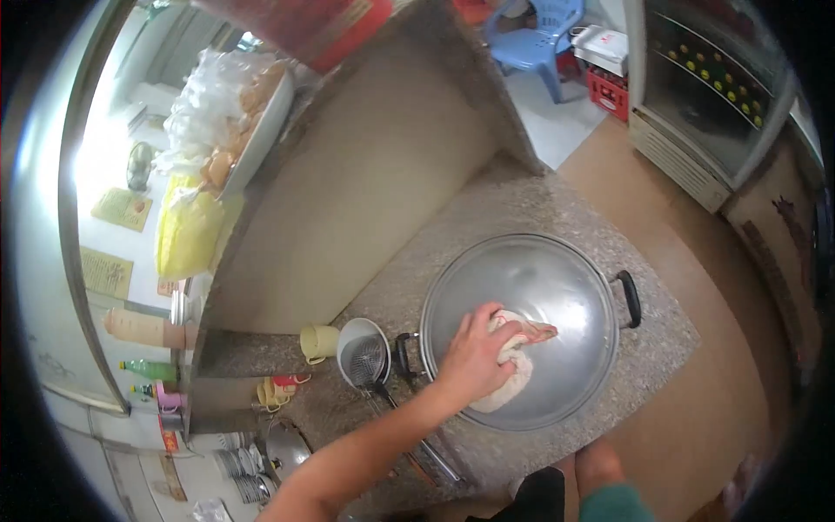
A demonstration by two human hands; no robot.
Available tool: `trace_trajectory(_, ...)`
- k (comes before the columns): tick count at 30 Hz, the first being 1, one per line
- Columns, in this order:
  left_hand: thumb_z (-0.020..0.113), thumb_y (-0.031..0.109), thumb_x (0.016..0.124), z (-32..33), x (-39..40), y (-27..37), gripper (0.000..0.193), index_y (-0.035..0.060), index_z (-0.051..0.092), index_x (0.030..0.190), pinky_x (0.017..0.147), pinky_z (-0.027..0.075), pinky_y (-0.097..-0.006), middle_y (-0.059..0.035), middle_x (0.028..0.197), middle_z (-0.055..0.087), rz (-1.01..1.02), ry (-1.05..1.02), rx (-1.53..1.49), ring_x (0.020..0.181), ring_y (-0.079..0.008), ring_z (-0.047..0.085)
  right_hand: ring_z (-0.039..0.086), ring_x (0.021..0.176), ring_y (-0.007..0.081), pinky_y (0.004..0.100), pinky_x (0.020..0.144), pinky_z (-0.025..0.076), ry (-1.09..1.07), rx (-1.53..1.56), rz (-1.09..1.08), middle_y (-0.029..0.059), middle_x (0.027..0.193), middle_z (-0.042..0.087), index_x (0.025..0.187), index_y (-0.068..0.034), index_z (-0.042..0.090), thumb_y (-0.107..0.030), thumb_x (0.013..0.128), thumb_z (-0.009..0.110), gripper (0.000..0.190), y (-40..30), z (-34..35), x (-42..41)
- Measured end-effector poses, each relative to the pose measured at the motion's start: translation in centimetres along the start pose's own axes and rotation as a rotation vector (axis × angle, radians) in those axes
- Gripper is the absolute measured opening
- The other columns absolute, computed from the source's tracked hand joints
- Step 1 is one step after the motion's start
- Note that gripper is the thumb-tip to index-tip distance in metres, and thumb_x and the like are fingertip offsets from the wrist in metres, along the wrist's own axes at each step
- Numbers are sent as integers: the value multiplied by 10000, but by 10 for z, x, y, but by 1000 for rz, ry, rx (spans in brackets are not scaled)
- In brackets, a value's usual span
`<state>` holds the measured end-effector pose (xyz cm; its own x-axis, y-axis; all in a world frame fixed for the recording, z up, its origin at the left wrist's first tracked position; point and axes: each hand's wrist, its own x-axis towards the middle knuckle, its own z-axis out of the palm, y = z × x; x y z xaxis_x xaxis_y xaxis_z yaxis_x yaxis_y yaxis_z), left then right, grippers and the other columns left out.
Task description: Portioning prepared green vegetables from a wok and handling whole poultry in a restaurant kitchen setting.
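Note:
My left hand (476, 355) holds a bunched whitish cloth with red marks (512, 385) against the grey metal surface of a large round wok-like pan (522, 280). The pan has two black side handles and sits on a speckled stone counter (659, 326). Left of it stand a white bowl (349, 328) with a wire-mesh strainer (365, 359) in it and a pale yellow mug (319, 343). Long-handled utensils (440, 455) lie below the strainer. My right hand is out of view; part of a bare limb and green clothing show at the bottom edge.
A raised stone-edged partition (372, 189) borders the counter, with a white tub (267, 130) of plastic bags beyond. Cups (274, 393) and stacked dishes (241, 473) stand at lower left. A blue plastic chair (538, 39), red crate (608, 91) and glass-door fridge (704, 98) are at upper right.

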<state>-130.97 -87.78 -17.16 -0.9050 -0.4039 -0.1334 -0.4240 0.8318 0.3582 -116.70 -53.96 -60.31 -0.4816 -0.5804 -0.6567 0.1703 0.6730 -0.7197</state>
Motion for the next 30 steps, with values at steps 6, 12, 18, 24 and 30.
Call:
trace_trajectory(6, 734, 151, 727, -4, -26, 8, 681, 106, 534, 1377, 1079, 421, -484, -223, 1479, 315, -114, 134, -249, 1309, -431, 437, 638, 1057, 330, 428, 889, 508, -151, -30, -66, 183, 1137, 674, 1222, -44, 629, -389, 921, 631, 458, -13, 22, 38)
trace_trajectory(12, 750, 174, 795, -2, -130, 13, 765, 124, 427, 1487, 1115, 399, -480, -232, 1548, 165, -264, 244, -250, 1362, -435, 394, 628, 1071, 320, 421, 903, 499, -293, -59, -114, 176, 1151, 664, 1219, -34, 625, -385, 931, 626, 453, -36, 42, 57)
trace_trajectory(18, 657, 161, 854, 19, -287, 11, 573, 69, 484, 1392, 1058, 411, -485, -252, 1491, 362, -512, 209, -99, 1344, -445, 384, 618, 1085, 311, 413, 918, 489, -409, -90, -132, 169, 1164, 655, 1216, -25, 620, -380, 942, 620, 449, -41, 67, 56)
trace_trajectory(24, 668, 193, 859, 68, -489, 47, 613, 104, 462, 1430, 1014, 452, -506, -204, 1451, 410, -1019, -115, -177, 1306, -418, 452, 608, 1098, 301, 406, 933, 480, -528, -137, -130, 162, 1177, 646, 1212, -15, 615, -376, 952, 615, 445, -28, 88, 35)
trace_trajectory(30, 693, 336, 836, 193, -711, 86, 664, 146, 492, 1440, 1031, 436, -512, -160, 1489, 434, -828, -611, -365, 1313, -368, 465, 598, 1112, 291, 398, 948, 471, -634, -232, -85, 155, 1190, 636, 1209, -5, 611, -372, 963, 610, 442, -12, 80, -18)
